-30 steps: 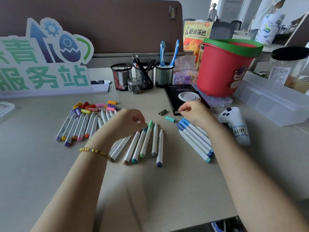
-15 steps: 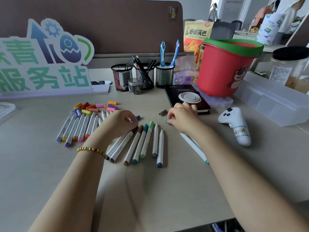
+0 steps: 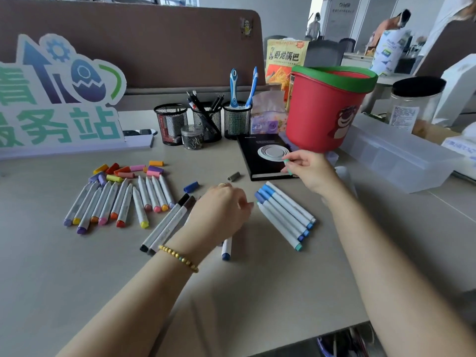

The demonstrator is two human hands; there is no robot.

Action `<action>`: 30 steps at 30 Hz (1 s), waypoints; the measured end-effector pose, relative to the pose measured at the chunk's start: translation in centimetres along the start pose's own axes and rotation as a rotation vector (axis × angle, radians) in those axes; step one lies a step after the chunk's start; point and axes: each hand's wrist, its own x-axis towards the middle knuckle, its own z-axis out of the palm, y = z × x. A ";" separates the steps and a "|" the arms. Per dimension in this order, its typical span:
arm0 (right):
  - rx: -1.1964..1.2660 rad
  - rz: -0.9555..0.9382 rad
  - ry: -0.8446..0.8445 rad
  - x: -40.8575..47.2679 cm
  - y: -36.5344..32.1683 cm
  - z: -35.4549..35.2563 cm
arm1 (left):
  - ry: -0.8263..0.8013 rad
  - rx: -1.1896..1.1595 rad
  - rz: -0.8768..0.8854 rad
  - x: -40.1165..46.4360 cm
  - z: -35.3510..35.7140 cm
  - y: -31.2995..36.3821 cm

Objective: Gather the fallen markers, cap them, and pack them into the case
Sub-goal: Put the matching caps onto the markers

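Note:
My right hand [image 3: 309, 169] is raised over the black notebook [image 3: 253, 161] and pinches a teal cap [image 3: 288, 164]. My left hand [image 3: 221, 211] lies with curled fingers on the middle row of markers and hides most of them. A blue-tipped marker [image 3: 226, 249] sticks out below it; what it grips is hidden. Two dark-capped markers [image 3: 167, 225] lie just left of it. Several blue markers [image 3: 286, 215] lie to its right. Uncapped warm-coloured markers [image 3: 116, 202] and their loose caps [image 3: 128, 171] lie at the left. A blue cap [image 3: 191, 186] and a grey cap [image 3: 234, 176] lie loose.
A red bucket [image 3: 324, 112] and a clear plastic box [image 3: 391, 155] stand at the right. Three mesh pen cups [image 3: 171, 123] and a small jar of clips [image 3: 192, 137] line the back, beside a big standing sign [image 3: 59, 99]. The desk's front edge runs near my forearms.
My right hand picked the teal cap off the desk and lifted it over the notebook. My left hand moved right onto the middle markers, and a blue cap now lies on the desk.

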 end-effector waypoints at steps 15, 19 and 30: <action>0.078 -0.011 0.097 -0.2 0.5 1.4 | -0.316 0.253 -0.008 0.2 0.7 5.4; 0.213 -0.009 0.081 -0.4 -0.3 1.6 | -0.330 0.299 0.057 0.0 0.8 5.8; 0.416 0.102 -0.036 0.1 -3.9 2.4 | -0.136 -0.214 -0.160 2.3 -2.4 1.3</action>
